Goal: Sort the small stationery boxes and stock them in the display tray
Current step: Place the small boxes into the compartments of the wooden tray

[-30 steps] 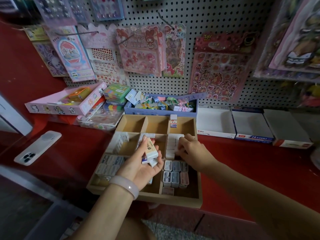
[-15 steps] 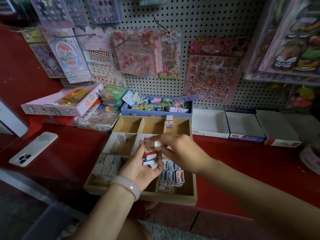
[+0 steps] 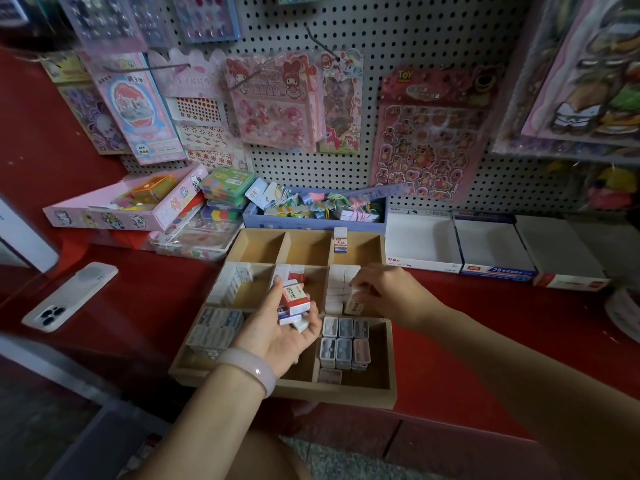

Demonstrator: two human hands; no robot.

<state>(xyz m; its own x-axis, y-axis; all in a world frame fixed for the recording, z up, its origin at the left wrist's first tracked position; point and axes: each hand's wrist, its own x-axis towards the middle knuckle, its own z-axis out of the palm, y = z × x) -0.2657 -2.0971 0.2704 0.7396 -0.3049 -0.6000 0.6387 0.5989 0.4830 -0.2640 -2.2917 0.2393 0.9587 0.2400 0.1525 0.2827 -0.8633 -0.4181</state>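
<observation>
A wooden display tray (image 3: pixel 389 372) with nine compartments sits on the red counter. My left hand (image 3: pixel 280 334) hovers palm up over its middle and holds a small stack of eraser boxes (image 3: pixel 294 303), red and white on top. My right hand (image 3: pixel 384 292) is over the middle-right compartment and pinches one white box (image 3: pixel 354 304) beside a row of white boxes (image 3: pixel 337 282). Grey and pink boxes (image 3: pixel 344 344) fill the front-right compartment, grey ones (image 3: pixel 214 327) the front-left. One box (image 3: pixel 340 240) stands upright on a back divider.
A white phone (image 3: pixel 69 296) lies on the counter at left. Behind the tray is a blue box of clips (image 3: pixel 313 221), a pink box (image 3: pixel 114 213) at back left, and three white cartons (image 3: pixel 491 244) at right. Sticker packs hang on the pegboard (image 3: pixel 408 36).
My right hand took a white box from the stack in my left hand and carried it right, down into the middle-right compartment. My left hand stayed over the tray's middle.
</observation>
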